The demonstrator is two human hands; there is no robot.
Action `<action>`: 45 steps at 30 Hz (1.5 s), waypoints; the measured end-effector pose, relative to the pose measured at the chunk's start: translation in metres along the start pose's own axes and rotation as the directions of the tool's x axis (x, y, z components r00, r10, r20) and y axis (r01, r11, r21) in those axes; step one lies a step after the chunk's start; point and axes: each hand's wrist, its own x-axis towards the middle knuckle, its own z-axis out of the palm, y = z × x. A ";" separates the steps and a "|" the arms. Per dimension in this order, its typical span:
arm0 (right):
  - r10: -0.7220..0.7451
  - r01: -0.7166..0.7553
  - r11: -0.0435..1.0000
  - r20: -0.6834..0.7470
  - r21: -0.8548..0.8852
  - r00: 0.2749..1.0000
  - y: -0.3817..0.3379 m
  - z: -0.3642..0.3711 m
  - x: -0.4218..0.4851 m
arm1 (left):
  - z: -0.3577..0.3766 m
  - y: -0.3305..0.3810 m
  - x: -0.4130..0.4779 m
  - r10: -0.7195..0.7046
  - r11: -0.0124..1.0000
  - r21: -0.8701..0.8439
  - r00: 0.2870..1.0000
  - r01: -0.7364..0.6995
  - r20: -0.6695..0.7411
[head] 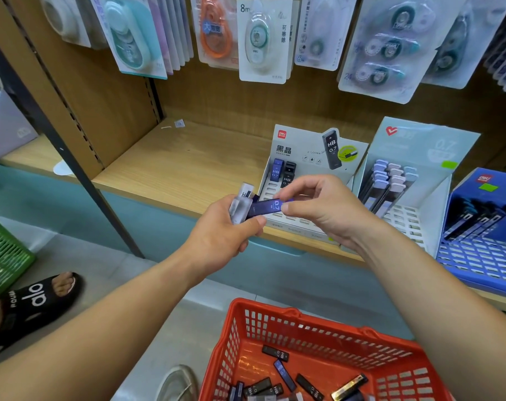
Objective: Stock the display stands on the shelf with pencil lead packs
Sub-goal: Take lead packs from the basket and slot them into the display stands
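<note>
My left hand (pixel 222 230) grips a small bunch of pencil lead packs (pixel 241 205), clear and dark ones. My right hand (pixel 318 206) pinches the end of a blue 0.7 lead pack (pixel 267 208) that still lies in the left hand's bunch. Both hands hover in front of the white display stand (pixel 309 175) on the wooden shelf (pixel 173 163). Two packs, one blue (pixel 276 169) and one black (pixel 288 175), stand in its back left slots. An orange basket (pixel 318 357) below holds several loose lead packs (pixel 283 374).
A second pale stand (pixel 405 180) with several pastel-capped packs and a blue stand (pixel 483 221) sit to the right. Correction tape cards (pixel 263 39) hang above. A green basket (pixel 3 250) and a person's sandalled foot (pixel 40 296) are at the left on the floor.
</note>
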 end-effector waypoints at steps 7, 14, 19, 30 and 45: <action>0.046 -0.036 0.994 -0.101 0.099 0.994 -0.001 -0.005 0.006 | -0.003 -0.002 0.001 -0.015 1.000 0.023 0.999 0.016 -0.045; -0.155 0.016 0.934 -0.364 -0.357 0.919 0.011 -0.017 0.058 | -0.012 -0.007 -0.002 -0.034 0.995 0.096 0.997 0.040 -0.066; -0.294 0.070 0.813 -0.305 -0.577 0.906 0.017 -0.012 0.090 | -0.020 -0.005 -0.004 -0.060 0.998 0.014 0.995 0.062 -0.085; -0.345 0.101 0.654 -0.177 -0.749 0.922 0.033 -0.010 0.103 | -0.028 -0.011 -0.006 -0.047 0.996 0.078 0.997 0.052 -0.065; -0.331 0.103 0.506 -0.083 -0.856 0.940 0.035 -0.010 0.111 | -0.033 -0.014 -0.006 -0.053 0.995 0.085 0.997 0.058 -0.065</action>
